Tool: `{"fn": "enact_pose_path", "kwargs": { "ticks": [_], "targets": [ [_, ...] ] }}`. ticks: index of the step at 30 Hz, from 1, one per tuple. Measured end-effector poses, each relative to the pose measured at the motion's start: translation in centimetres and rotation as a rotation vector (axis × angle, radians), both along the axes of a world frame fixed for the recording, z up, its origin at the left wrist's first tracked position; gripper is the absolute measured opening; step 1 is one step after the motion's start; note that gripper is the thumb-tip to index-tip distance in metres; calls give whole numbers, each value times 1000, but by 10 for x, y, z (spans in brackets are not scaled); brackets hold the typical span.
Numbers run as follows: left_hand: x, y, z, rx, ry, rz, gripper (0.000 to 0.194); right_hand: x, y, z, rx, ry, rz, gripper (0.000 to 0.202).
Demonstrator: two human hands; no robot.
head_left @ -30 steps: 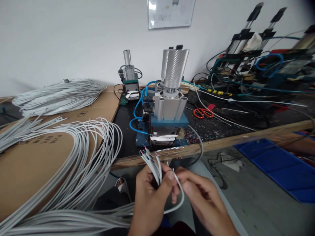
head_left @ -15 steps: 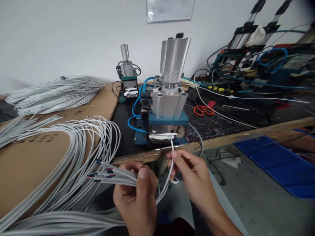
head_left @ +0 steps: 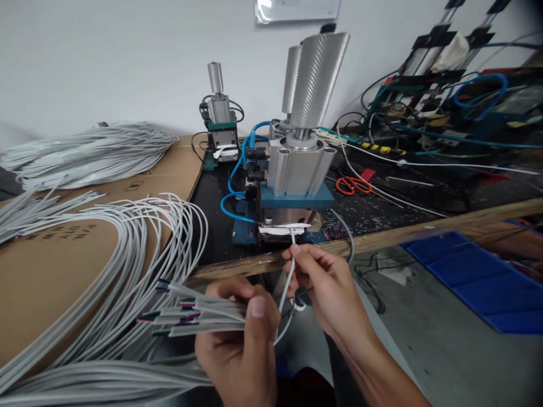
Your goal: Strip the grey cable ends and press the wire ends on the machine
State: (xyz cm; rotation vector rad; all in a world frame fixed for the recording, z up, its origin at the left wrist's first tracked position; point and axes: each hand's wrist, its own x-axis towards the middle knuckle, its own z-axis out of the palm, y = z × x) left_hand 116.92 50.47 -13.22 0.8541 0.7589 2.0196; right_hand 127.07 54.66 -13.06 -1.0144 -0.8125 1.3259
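Observation:
My left hand [head_left: 240, 339] is closed round a bunch of white cables [head_left: 203, 312], whose stripped ends with coloured wires point left. In my right hand [head_left: 324, 285] a single white cable [head_left: 287, 282] is pinched between thumb and fingers. Its upper end reaches the front opening of a pneumatic press [head_left: 297, 195] with a knurled silver cylinder, where white strips show along the jaw. The cable's tip is hidden inside. Below, the cable curves down behind my left hand.
Cardboard [head_left: 55, 271] at left carries a long bundle of white cables [head_left: 119, 243] and a wrapped coil [head_left: 93, 152]. A smaller press [head_left: 221, 127] stands behind. Orange-handled scissors [head_left: 353, 185] lie right, among wire scraps. The wooden bench edge [head_left: 382, 232] runs below; a blue panel [head_left: 470, 282] is at lower right.
My right hand has moved slightly up toward the press, and the cable's end now sits in the jaw. The left hand keeps its bunch. The camera view has shifted a little.

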Motion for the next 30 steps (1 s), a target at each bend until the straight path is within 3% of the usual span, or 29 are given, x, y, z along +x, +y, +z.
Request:
{"fn": "enact_pose_path", "kwargs": {
  "ticks": [30],
  "targets": [
    [-4,-8,-2,38,-14,-88,5,-4,3,8,-35,44,-24,33]
  ]
}}
